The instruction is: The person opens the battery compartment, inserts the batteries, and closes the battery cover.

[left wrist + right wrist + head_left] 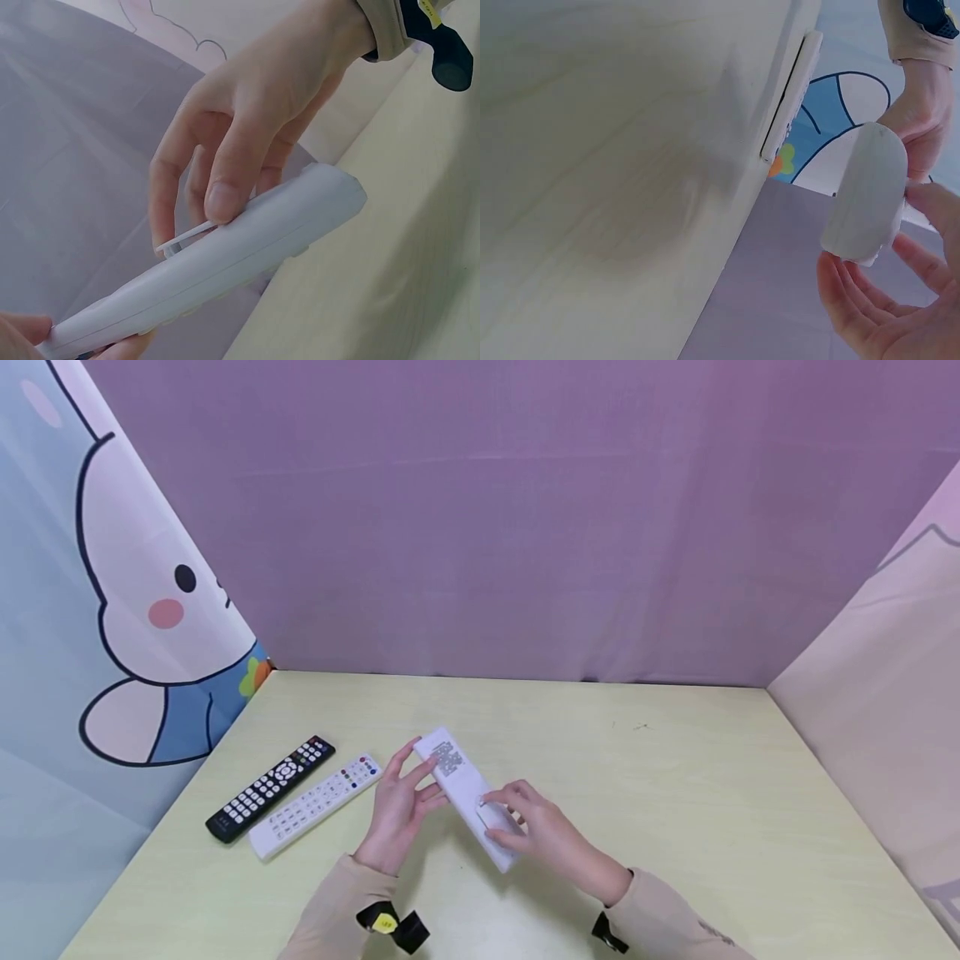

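A white remote control (467, 787) is held above the table with its back and a printed grey label (448, 758) facing up. My left hand (399, 818) grips its far end between thumb and fingers. At the nearer end, my right hand (551, 837) pinches the battery cover (492, 816) with thumb and fingertips. One edge of that cover (185, 235) stands raised from the remote's back in the left wrist view. The battery compartment's inside is hidden. From the right wrist view, the remote's rounded end (866, 196) is seen beside the right hand's fingers.
A black remote control (270, 789) and a second white remote control (315, 807) lie side by side on the table (675, 793), left of my hands. A purple curtain (525, 527) hangs behind the table's far edge, with printed cloths at both sides.
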The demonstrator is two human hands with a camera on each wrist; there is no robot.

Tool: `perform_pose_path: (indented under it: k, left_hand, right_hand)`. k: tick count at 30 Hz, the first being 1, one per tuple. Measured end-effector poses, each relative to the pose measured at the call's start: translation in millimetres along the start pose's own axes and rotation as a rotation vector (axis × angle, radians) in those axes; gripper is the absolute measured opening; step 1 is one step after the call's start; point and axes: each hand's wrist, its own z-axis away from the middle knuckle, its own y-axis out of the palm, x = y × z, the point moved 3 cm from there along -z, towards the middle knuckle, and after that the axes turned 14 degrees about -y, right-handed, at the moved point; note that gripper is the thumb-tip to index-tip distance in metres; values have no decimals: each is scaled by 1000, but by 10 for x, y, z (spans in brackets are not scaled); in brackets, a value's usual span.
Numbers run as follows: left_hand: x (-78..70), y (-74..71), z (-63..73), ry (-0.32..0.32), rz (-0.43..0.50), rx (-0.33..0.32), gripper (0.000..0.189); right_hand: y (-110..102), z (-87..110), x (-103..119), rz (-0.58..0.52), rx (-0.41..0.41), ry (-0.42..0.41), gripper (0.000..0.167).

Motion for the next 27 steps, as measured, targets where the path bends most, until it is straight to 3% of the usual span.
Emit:
perform_pose_path:
  k: [6,11,18,27]
  left_hand:
    - [-18,-17,15,0,2,1,50]
    - [-30,-21,20,2,0,2,50]
    - [-32,-14,29,2,-5,7,50]
    - [-18,-28,10,-3,-10,1,49]
  right_hand:
    - [49,65,23,111,73,-67,62]
    - [86,103,43,178,65,-121,74]
    - [98,125,68,225,33,-165,74]
    - [72,122,97,293,56,-199,70]
